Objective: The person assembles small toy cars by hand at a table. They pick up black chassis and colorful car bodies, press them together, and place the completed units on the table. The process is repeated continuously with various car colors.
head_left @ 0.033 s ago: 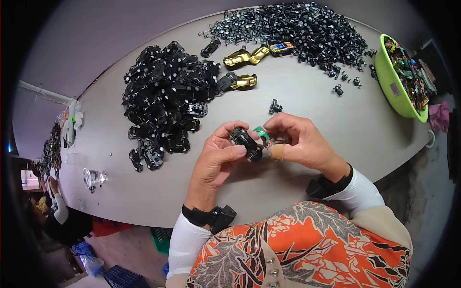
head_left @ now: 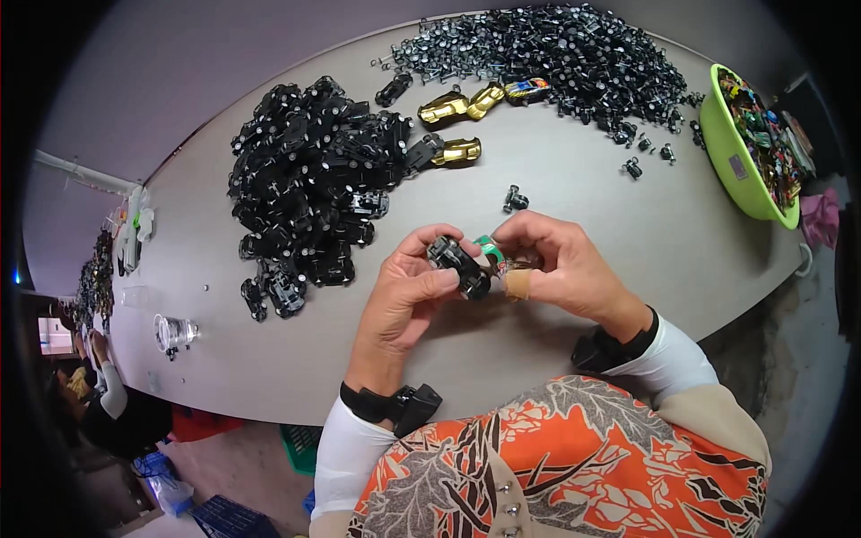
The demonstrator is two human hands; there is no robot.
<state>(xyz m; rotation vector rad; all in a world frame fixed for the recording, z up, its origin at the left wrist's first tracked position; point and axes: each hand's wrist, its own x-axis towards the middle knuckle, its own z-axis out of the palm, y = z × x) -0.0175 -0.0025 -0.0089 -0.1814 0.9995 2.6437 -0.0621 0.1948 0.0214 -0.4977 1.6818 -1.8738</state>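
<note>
Two hands meet over the near middle of the table [head_left: 574, 179], fingers closed on small toy-car parts. The left hand [head_left: 408, 300] pinches a black chassis [head_left: 457, 264] between thumb and fingertips; the right hand [head_left: 560, 264] curls tight about a green-and-white body shell [head_left: 491, 251], with a tan wrap on one finger. Chassis and shell touch, held just above the tabletop. It looks like the fitting step, shell to chassis (how far it has seated I cannot tell). The next move would call for squaring the two and pressing evenly so they snap together.

Just beyond the hands a loose wheel part [head_left: 515, 199] lies alone. Farther left sits a big heap of black chassis [head_left: 314, 179]; at the far edge, a spread of wheel-and-axle pieces [head_left: 556, 54]. Between them lie gold cars [head_left: 457, 106] and one multicoloured car [head_left: 527, 88]. At the right edge a lime-green basin [head_left: 731, 166] holds a jumble of coloured cars.
</note>
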